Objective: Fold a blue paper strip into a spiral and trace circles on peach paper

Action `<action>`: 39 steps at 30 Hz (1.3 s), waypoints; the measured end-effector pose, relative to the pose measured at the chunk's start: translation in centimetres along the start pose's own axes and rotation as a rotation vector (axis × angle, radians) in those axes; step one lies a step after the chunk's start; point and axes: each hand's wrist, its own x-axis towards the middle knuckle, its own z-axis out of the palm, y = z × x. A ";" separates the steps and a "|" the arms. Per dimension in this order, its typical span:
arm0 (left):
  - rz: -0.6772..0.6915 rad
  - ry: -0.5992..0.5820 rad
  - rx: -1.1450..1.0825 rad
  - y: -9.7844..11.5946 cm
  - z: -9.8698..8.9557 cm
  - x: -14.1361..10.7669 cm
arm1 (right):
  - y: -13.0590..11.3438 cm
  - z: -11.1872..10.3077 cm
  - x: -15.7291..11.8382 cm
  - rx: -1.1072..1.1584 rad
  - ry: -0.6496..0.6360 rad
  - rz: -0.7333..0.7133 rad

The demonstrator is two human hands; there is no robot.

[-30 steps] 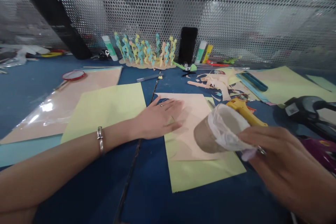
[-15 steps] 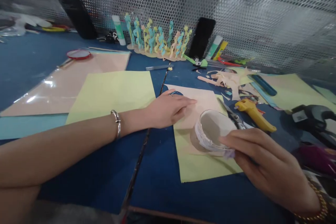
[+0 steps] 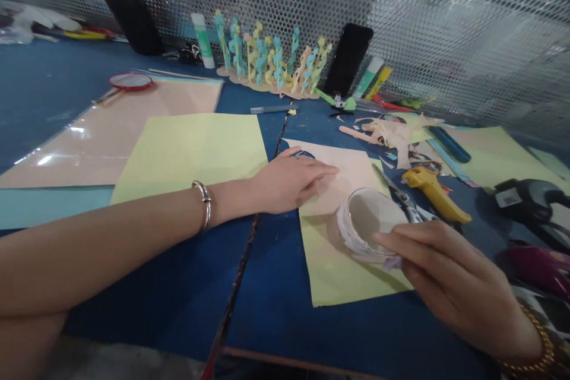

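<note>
Cup (image 3: pixel 367 222) with a white tissue-wrapped rim sits in the right hand's (image 3: pixel 449 279) narrow grip, above pale pink card (image 3: pixel 342 175) lying on yellow-green card (image 3: pixel 338 267). The left hand (image 3: pixel 289 181) lies open, fingers spread on the pink card; scissors (image 3: pixel 403 202) and a yellow glue gun (image 3: pixel 434 193) lie just beyond the cup.

- Left hand (image 3: pixel 289 184) rests on a paper sheet (image 3: pixel 342 172), which lies on a larger sheet (image 3: pixel 347 273).
- Right hand (image 3: pixel 449 279) holds a cup (image 3: pixel 367 219) above the larger sheet.
- Scissors (image 3: pixel 401 199) lie just behind the cup, with a glue gun (image 3: pixel 434 190) to their right.
- Another sheet (image 3: pixel 191 151) lies left of the left hand.
- A glue stick (image 3: pixel 202 40), paper cutouts (image 3: pixel 271 56) and a phone (image 3: pixel 348 59) stand in a row at the back, before a metal screen (image 3: pixel 445 24).
</note>
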 end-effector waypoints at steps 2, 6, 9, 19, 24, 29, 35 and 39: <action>-0.011 0.054 -0.086 0.5 -0.5 0.1 | 0.1 0.0 0.0 0.002 -0.006 -0.009; 0.099 0.164 -0.442 2.8 -2.5 0.1 | 0.2 0.1 0.0 0.013 0.006 -0.012; 0.197 0.061 -0.513 4.5 -3.5 -0.1 | 0.1 0.1 0.1 0.004 0.022 -0.005; 0.131 -0.039 -0.434 4.7 -3.4 0.0 | 1.7 -2.6 0.2 -0.045 0.342 0.267; 0.088 -0.059 -0.383 4.9 -3.7 0.1 | 5.0 -3.4 -0.6 -0.007 0.564 0.510; 0.075 -0.060 -0.362 4.9 -3.7 0.1 | 6.7 -3.0 -0.8 -0.052 0.363 0.549; 0.093 -0.068 -0.360 4.8 -3.8 0.2 | 7.5 -3.6 -0.3 -0.173 0.171 0.484; 0.137 -0.067 -0.378 4.8 -3.8 0.1 | 8.6 -4.2 3.4 -0.308 -0.098 0.484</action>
